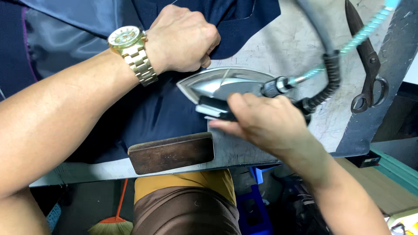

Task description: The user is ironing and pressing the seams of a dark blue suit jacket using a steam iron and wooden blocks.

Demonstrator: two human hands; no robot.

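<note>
My right hand [265,124] grips the black handle of a silver steam iron [224,83], which rests flat on a dark navy garment [156,111] at the middle of the pressing table. My left hand [180,39], with a gold wristwatch [130,50] on its wrist, is closed in a fist on the navy cloth just beyond the iron's pointed tip. A black coiled hose and a pale blue-green cord [363,30] run from the iron's rear toward the upper right.
A dark wooden block [172,152] lies at the near edge of the grey padded table [287,43]. Large dark shears [368,65] lie at the far right. Below the table are a broom [114,222] and a blue stool [252,204].
</note>
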